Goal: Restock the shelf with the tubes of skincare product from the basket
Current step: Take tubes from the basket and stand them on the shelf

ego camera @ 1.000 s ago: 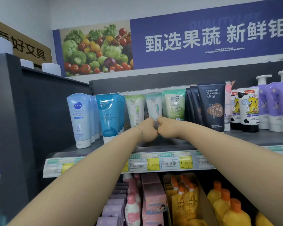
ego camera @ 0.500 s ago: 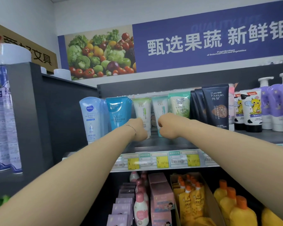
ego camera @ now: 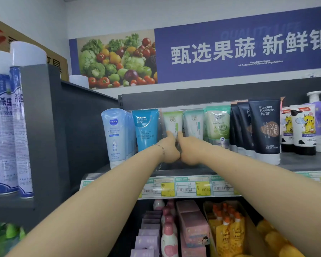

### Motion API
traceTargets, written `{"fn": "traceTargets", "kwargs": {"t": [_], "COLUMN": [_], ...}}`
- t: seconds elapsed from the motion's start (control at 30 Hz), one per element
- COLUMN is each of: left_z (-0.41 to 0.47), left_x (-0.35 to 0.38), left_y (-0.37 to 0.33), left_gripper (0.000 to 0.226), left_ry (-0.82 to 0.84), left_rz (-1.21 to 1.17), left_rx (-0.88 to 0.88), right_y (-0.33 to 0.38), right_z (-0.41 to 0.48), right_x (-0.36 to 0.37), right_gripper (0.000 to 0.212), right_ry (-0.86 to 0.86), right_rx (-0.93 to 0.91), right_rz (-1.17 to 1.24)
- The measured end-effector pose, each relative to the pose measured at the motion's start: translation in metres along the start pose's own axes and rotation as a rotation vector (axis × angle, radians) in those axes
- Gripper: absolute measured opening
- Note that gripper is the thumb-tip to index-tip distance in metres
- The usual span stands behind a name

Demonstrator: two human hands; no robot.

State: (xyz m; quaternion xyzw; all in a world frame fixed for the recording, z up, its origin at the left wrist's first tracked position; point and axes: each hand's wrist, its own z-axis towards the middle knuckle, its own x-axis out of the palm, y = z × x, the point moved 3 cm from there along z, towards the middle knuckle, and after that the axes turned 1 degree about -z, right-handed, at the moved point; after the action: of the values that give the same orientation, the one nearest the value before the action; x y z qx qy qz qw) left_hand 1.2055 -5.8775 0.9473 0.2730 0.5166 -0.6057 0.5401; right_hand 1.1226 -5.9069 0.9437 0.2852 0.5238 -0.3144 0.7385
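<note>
Where the shelf (ego camera: 295,162) carries its row, we record a Nivea tube (ego camera: 115,134) and a blue tube (ego camera: 145,128) leftmost. Next, left hand (ego camera: 170,151) and right hand (ego camera: 191,151) meet, fingers curled round the lower end of the green-white tube (ego camera: 172,121), upright in the row, left of the black tubes (ego camera: 265,127).

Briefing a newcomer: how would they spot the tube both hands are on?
Under the produce banner, scan the tubes on the grey shelf. The left hand and right hand meet at a white tube right of the blue tube. Its green stripe separates it from the teal-striped twin.
</note>
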Motion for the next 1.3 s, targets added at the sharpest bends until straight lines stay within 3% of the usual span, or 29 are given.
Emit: {"fn": "traceTargets", "kwargs": {"t": [0.13,0.33,0.47,0.53,0.67,0.8,0.87,1.03,1.17,1.3], "left_z": [-0.001,-0.002,-0.006,-0.008,-0.018,-0.037,-0.049,-0.065,-0.054,-0.042], "left_x": [0.003,0.006,0.003,0.004,-0.003,-0.031,-0.044,-0.047,-0.039,-0.036], "left_y": [0.004,0.008,0.007,0.007,0.009,0.032,0.048,0.075,0.074,0.073], "left_gripper": [0.062,0.07,0.074,0.074,0.048,0.015,0.01,0.021,0.049,0.054], "left_ry": [0.128,0.112,-0.016,-0.013,-0.034,-0.285,-0.389,-0.347,-0.182,-0.128], "left_rz": [0.043,-0.041,-0.105,-0.101,-0.137,-0.263,-0.242,-0.272,-0.292,-0.371], "left_rx": [-0.009,0.026,0.037,0.035,0.083,0.031,-0.062,-0.191,-0.143,-0.121], "right_y": [0.003,0.007,0.009,0.007,0.006,0.012,0.019,0.041,0.057,0.063], "right_z": [0.001,-0.001,-0.009,-0.009,-0.01,-0.016,-0.016,-0.014,-0.003,0.014], "right_x": [0.001,0.003,-0.002,-0.001,-0.003,-0.018,-0.02,-0.017,-0.008,0.003], "right_gripper": [0.078,0.077,0.067,0.072,0.058,0.047,0.045,0.05,0.047,0.052], "right_ry": [0.019,0.054,0.065,0.071,0.045,-0.097,-0.144,-0.143,-0.059,0.026], "right_rx": [0.019,0.037,0.003,0.017,0.018,0.013,0.021,0.0,-0.028,-0.011], "right_rz": [0.014,0.005,-0.016,0.012,0.022,0.097,0.202,0.524,0.743,1.004]}}
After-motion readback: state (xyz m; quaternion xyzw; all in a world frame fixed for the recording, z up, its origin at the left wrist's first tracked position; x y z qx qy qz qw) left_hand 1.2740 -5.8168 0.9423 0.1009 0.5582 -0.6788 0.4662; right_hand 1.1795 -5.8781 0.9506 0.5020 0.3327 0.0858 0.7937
